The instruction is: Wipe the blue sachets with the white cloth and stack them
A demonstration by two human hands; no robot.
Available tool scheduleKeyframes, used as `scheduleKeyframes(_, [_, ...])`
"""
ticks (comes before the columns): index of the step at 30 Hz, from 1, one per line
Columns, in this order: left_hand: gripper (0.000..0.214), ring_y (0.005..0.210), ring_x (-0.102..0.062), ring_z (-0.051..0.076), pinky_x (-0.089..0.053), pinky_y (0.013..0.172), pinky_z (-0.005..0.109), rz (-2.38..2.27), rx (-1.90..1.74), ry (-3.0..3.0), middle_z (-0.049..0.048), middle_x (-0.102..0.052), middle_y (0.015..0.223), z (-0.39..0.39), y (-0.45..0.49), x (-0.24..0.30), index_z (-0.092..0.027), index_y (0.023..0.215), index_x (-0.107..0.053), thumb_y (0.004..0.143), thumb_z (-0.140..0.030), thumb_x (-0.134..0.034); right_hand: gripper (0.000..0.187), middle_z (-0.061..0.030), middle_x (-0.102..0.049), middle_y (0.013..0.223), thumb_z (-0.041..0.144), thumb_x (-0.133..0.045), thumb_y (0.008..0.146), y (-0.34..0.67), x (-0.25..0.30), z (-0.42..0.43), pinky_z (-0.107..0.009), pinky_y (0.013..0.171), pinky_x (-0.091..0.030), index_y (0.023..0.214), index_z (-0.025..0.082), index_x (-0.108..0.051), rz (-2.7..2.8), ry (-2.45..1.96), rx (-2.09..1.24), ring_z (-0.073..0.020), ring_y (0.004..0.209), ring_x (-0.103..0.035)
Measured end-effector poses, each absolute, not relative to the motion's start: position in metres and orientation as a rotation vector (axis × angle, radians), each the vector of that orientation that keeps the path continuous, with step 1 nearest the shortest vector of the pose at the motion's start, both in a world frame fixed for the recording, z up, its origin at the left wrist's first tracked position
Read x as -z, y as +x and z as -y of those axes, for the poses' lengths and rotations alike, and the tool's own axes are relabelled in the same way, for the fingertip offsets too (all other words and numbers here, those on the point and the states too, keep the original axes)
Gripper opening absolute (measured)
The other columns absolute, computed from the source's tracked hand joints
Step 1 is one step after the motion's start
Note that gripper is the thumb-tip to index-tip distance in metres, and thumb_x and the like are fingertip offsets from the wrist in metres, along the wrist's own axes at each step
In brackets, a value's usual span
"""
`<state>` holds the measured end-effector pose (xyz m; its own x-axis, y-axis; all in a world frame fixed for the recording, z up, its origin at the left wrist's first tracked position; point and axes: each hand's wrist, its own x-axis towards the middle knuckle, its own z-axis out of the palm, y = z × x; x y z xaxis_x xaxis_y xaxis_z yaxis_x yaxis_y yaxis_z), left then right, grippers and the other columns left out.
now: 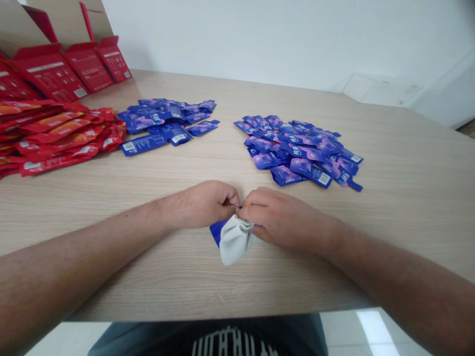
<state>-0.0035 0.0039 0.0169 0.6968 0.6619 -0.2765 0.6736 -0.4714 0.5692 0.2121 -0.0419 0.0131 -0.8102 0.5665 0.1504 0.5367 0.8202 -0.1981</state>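
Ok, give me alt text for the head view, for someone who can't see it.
A person's left hand and right hand meet above a light wood-grain table, gripping a blue packet and a pale, cloth-like item. Beyond lie two piles of blue packets; at far left, red packets are heaped in front of red boxes.

L hand (pixel 213 203) & R hand (pixel 278 215) close tog., both pinching w/ curled fingers (pixel 256 199), forearms (pixel 122 242) angled in.
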Motion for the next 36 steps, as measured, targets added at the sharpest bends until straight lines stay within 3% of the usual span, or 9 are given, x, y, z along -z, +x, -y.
scheduleKeyframes(5, [0.020,0.061,-0.057,0.010,-0.037,0.055,0.021,-1.110,-0.067,2.199,-0.0052,-0.065,0.067,-0.007,-0.006,-0.020,-0.021,0.086,-0.068,0.082,-0.030,-0.051,0.012,-0.0087,-0.062,0.101,0.015,-0.057,0.090,0.228,-0.017,0.030,-0.035,0.089,-0.046,0.101,0.016,-0.062,2.646,-0.950,-0.199,-0.0228,0.098,-0.057])
scheduleKeyframes(12, [0.026,0.070,-0.059,0.013,-0.039,0.065,0.025,-1.359,-0.418,2.631,-0.0005,-0.068,0.077,-0.006,-0.023,-0.042,-0.020,0.090,-0.068,0.089,-0.039,-0.050,0.021,-0.0073,-0.065,0.106,0.035,-0.057,0.094,0.257,-0.031,0.016,-0.037,0.084,-0.048,0.112,0.024,-0.061,2.248,-1.131,-0.038,-0.0259,0.098,-0.060])
scheduleKeyframes(16, [0.029,0.078,-0.061,0.018,-0.041,0.071,0.030,-1.089,-0.251,2.982,0.0039,-0.067,0.081,0.016,-0.016,-0.042,-0.020,0.088,-0.068,0.095,-0.036,-0.045,0.023,-0.0078,-0.065,0.109,0.038,-0.057,0.095,0.256,-0.031,0.019,-0.040,0.085,-0.048,0.113,0.025,-0.062,2.229,-1.143,-0.018,-0.0276,0.101,-0.060])
scheduleKeyframes(20, [0.023,0.072,-0.061,0.017,-0.042,0.066,0.030,-0.879,-0.034,2.982,0.0039,-0.067,0.080,0.031,-0.002,-0.029,-0.019,0.083,-0.064,0.095,-0.028,-0.047,0.022,-0.0076,-0.066,0.106,0.036,-0.058,0.094,0.258,-0.030,0.016,-0.040,0.085,-0.049,0.112,0.023,-0.062,2.203,-1.150,-0.003,-0.0266,0.100,-0.061])
scheduleKeyframes(23, [0.025,0.074,-0.061,0.017,-0.045,0.066,0.030,-0.852,-0.087,2.927,0.0042,-0.067,0.083,0.039,0.003,-0.026,-0.019,0.088,-0.064,0.097,-0.029,-0.044,0.021,-0.0067,-0.066,0.105,0.035,-0.059,0.093,0.259,-0.029,0.015,-0.038,0.084,-0.049,0.110,0.023,-0.062,2.197,-1.156,0.010,-0.0257,0.099,-0.061])
scheduleKeyframes(27, [0.028,0.090,-0.059,0.020,-0.047,0.077,0.033,-0.411,-0.211,2.892,0.0059,-0.066,0.103,0.060,0.006,-0.030,-0.024,0.109,-0.065,0.094,-0.044,-0.052,0.021,-0.0057,-0.067,0.104,0.038,-0.060,0.093,0.259,-0.029,0.015,-0.038,0.083,-0.050,0.109,0.024,-0.062,2.186,-1.163,0.021,-0.0253,0.097,-0.061])
scheduleKeyframes(32, [0.056,0.100,-0.055,0.027,-0.048,0.081,0.039,-0.212,-0.075,2.903,0.0092,-0.059,0.122,0.083,0.009,-0.027,-0.030,0.118,-0.062,0.074,-0.064,-0.068,0.022,-0.0063,-0.066,0.107,0.037,-0.058,0.094,0.259,-0.030,0.016,-0.040,0.085,-0.050,0.113,0.026,-0.061,2.201,-1.163,-0.009,-0.0264,0.100,-0.061])
scheduleKeyframes(36, [0.037,0.103,-0.053,0.027,-0.048,0.088,0.042,-0.238,-0.060,2.917,0.0072,-0.057,0.126,0.084,0.010,-0.026,-0.030,0.108,-0.065,0.080,-0.054,-0.067,0.023,-0.0065,-0.066,0.106,0.039,-0.058,0.094,0.259,-0.030,0.016,-0.040,0.085,-0.051,0.112,0.025,-0.061,2.208,-1.175,0.000,-0.0264,0.099,-0.061])
